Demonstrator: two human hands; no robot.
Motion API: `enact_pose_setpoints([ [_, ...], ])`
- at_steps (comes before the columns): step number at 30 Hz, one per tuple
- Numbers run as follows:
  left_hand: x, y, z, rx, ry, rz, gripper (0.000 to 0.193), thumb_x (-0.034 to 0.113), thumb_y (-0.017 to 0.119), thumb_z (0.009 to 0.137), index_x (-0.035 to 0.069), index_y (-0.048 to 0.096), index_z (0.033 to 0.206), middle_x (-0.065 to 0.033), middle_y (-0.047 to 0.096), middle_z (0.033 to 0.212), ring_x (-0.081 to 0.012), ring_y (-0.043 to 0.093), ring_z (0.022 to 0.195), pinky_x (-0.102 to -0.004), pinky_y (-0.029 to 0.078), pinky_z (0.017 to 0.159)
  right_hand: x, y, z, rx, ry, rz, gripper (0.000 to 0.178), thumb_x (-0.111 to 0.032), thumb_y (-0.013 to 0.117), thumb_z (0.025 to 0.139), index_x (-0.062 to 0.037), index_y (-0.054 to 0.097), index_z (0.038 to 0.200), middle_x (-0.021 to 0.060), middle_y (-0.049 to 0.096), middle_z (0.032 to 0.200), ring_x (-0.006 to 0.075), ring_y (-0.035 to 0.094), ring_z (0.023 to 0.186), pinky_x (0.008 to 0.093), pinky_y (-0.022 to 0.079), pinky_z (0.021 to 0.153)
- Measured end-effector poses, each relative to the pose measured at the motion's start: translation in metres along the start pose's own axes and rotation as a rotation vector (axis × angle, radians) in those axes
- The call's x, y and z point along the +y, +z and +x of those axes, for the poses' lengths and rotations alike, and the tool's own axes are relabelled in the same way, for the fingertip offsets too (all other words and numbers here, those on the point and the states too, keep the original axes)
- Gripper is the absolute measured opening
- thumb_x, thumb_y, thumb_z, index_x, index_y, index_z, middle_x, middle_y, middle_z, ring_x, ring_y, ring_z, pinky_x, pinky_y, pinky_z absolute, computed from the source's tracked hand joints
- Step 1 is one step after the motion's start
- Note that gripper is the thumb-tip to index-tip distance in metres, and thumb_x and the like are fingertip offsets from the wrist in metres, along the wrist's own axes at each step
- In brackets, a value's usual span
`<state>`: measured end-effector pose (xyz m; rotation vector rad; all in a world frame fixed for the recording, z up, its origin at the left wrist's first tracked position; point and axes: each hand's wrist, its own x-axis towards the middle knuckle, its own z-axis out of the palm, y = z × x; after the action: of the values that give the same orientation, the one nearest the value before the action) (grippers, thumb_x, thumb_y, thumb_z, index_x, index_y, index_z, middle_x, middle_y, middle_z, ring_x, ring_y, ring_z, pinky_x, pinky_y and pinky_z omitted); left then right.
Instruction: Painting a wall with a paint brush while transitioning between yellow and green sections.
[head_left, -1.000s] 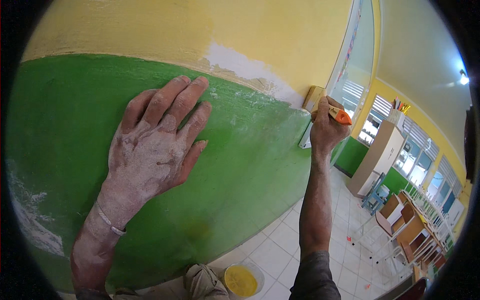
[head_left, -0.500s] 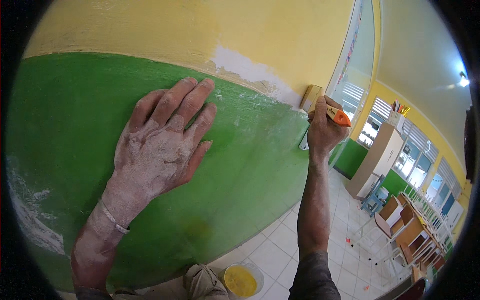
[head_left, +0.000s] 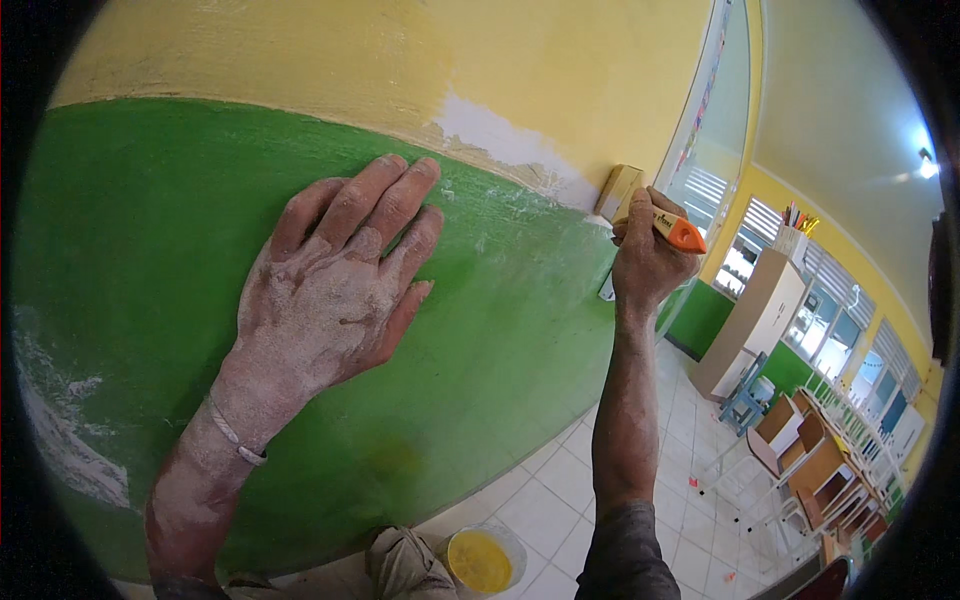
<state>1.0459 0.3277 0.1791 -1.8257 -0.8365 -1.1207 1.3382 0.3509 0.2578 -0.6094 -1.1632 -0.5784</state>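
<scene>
Green painted wall (head_left: 130, 230) with a yellow upper band, filling the left and centre of the frame. Dust-whitened left hand (head_left: 335, 285) at centre left, spread wide open, palm flat against the green paint, holding nothing; thin pale band at its wrist. Patch of bare white plaster (head_left: 495, 140) along the colour border, upper centre. Right hand (head_left: 648, 258) right of centre, closed in a fist around an orange-handled scraper (head_left: 675, 230), handle end jutting right out of the fist, blade hidden. Tan sanding block (head_left: 618, 190) against the wall, touching the fist's upper left. Small bucket of yellow paint (head_left: 480, 560) on the white tiled floor, bottom centre. Wooden chairs (head_left: 810, 460) at lower right.
</scene>
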Motion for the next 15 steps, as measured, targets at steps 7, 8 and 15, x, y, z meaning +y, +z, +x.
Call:
enact_pose_setpoints([
  [7, 0.001, 0.009, 0.004, -0.048, 0.031, 0.024, 0.051, 0.034, 0.071, 0.083, 0.014, 0.06, 0.128, -0.0041, 0.039, 0.151, -0.0212, 0.033, 0.141, -0.0415, 0.029, 0.113, -0.031, -0.047, 0.005, 0.101, -0.004, 0.076, 0.015, -0.006, 0.068, 0.091, 0.0079, 0.068, 0.097, 0.0109, 0.067, 0.066, 0.0135, 0.061, 0.05, 0.024, 0.05, 0.048],
  [8, -0.001, 0.01, 0.001, -0.042, 0.011, 0.051, 0.053, 0.033, 0.073, 0.081, 0.014, 0.059, 0.128, -0.0042, 0.039, 0.152, -0.022, 0.033, 0.141, -0.042, 0.029, 0.113, -0.034, -0.068, 0.0, 0.144, -0.023, 0.053, 0.018, -0.008, 0.067, 0.091, 0.0079, 0.067, 0.099, 0.0119, 0.067, 0.067, 0.0143, 0.06, 0.05, 0.0246, 0.049, 0.047],
  [15, 0.001, 0.005, 0.0, -0.061, 0.069, 0.276, 0.058, 0.02, 0.075, 0.08, 0.014, 0.054, 0.133, -0.0036, 0.041, 0.153, -0.0287, 0.038, 0.14, -0.0452, 0.033, 0.111, -0.002, -0.261, -0.129, -0.285, 0.711, -0.135, 0.009, -0.004, 0.059, 0.086, 0.0043, 0.062, 0.086, 0.0095, 0.062, 0.067, 0.0153, 0.058, 0.047, 0.0272, 0.047, 0.043],
])
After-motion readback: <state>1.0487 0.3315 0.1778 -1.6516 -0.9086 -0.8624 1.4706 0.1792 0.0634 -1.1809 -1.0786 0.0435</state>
